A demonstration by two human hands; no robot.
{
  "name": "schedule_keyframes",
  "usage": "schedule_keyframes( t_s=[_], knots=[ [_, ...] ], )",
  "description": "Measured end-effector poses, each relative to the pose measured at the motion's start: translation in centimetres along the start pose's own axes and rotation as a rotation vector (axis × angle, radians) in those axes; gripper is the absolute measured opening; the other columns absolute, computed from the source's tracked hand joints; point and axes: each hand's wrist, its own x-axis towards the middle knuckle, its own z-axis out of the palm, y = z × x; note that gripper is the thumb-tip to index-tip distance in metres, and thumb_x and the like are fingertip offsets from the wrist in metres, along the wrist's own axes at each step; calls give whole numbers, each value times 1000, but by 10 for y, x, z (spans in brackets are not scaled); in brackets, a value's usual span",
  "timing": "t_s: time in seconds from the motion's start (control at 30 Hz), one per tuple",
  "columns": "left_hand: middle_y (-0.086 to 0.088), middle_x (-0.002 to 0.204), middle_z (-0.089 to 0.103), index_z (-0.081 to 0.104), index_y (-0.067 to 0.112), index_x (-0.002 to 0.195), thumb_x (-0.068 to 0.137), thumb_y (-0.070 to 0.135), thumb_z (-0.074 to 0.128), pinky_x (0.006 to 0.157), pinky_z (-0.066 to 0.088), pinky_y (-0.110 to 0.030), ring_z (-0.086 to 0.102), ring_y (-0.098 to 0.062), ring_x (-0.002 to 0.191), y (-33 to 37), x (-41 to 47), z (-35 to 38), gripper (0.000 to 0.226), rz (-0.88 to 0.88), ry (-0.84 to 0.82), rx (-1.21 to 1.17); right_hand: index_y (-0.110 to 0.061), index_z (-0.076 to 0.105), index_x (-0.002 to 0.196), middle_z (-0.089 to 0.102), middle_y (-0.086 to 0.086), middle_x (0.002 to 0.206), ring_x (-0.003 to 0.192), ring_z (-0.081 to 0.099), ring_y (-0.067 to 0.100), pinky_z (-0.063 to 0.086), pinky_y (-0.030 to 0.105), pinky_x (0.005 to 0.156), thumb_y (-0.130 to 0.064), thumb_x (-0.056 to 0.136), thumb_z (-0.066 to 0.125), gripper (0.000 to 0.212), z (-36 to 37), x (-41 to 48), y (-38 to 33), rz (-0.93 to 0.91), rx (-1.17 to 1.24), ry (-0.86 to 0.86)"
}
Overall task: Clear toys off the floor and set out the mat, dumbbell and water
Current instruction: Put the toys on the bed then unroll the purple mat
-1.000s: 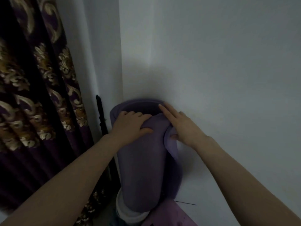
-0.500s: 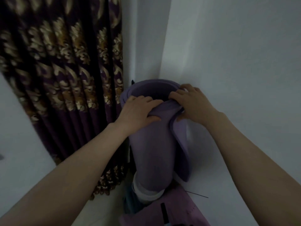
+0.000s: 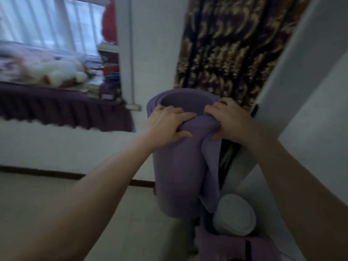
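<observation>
A rolled purple mat (image 3: 178,166) hangs upright in front of me, lifted off the floor, its open end facing up. My left hand (image 3: 167,125) grips the near rim of the roll, fingers over the top edge. My right hand (image 3: 231,121) clutches the loose outer flap of the mat at the right of the rim. The dumbbell and the water are not in view.
A white round container (image 3: 235,215) stands below the mat beside a purple fabric item (image 3: 226,247). A patterned purple and gold curtain (image 3: 231,44) hangs behind, a white wall corner (image 3: 293,72) to the right. A window ledge with a white plush toy (image 3: 58,72) lies at the left over pale floor (image 3: 28,194).
The mat has been lifted away from the wall corner and off the white container. My view has swung left, bringing the window, ledge and floor into sight. Both hands keep their grip.
</observation>
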Motion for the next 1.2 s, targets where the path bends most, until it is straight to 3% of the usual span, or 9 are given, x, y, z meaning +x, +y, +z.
schedule_keyframes(
  t_s=[0.17,0.3,0.4,0.57,0.77,0.87,0.97,1.1,1.2],
  knots=[
    [2,103,66,54,35,131,78,65,57,80,38,-38,61,-25,95,-56,-107,-26,61,-172,-67,163,-23,48,106,55,1,108,122,42,28,48,45,91,-48,51,80,69,24,54,-106,-185,103,49],
    [7,111,64,49,39,134,80,62,58,88,35,-36,57,-20,103,-90,-196,-28,60,-381,-191,193,-25,45,114,55,-1,125,137,31,34,38,46,107,-42,57,84,72,68,104,-192,-364,250,-83],
    [8,116,63,47,40,134,80,61,59,94,33,-36,55,-18,108,-104,-247,-21,59,-531,-265,207,-25,43,114,59,-2,121,142,22,33,41,42,101,-41,63,82,66,99,131,-244,-459,264,-186],
    [8,113,65,51,40,131,78,57,63,95,34,-35,56,-18,104,-122,-308,6,58,-778,-371,202,-24,43,112,61,-1,119,135,33,34,37,35,100,-44,63,80,65,159,170,-312,-684,307,-278],
    [4,107,66,55,37,128,76,46,67,91,33,-34,56,-21,101,-111,-340,67,55,-1075,-505,131,-31,39,113,64,2,113,123,47,37,40,46,104,-41,61,76,65,264,188,-358,-883,408,-409],
    [2,103,67,59,35,125,75,37,66,92,34,-36,56,-24,98,-102,-351,105,50,-1192,-549,42,-32,39,108,63,0,110,117,48,34,44,45,95,-41,63,73,58,315,176,-366,-914,459,-505],
    [1,96,67,62,35,120,76,35,64,90,36,-36,57,-25,93,-91,-367,134,44,-1250,-568,-28,-27,44,105,63,0,107,112,46,33,44,41,81,-39,67,69,47,349,159,-371,-928,458,-528],
    [2,100,66,60,36,123,79,36,60,91,33,-34,55,-24,97,-83,-398,164,44,-1263,-598,-103,-24,49,108,64,3,106,108,50,32,41,37,82,-44,64,73,54,384,140,-387,-936,444,-611],
    [2,101,67,61,35,122,79,36,62,93,37,-35,55,-24,98,-76,-423,180,43,-1242,-622,-152,-21,51,106,64,4,101,100,53,31,37,34,72,-38,63,73,51,402,121,-402,-935,469,-658]
  ],
)
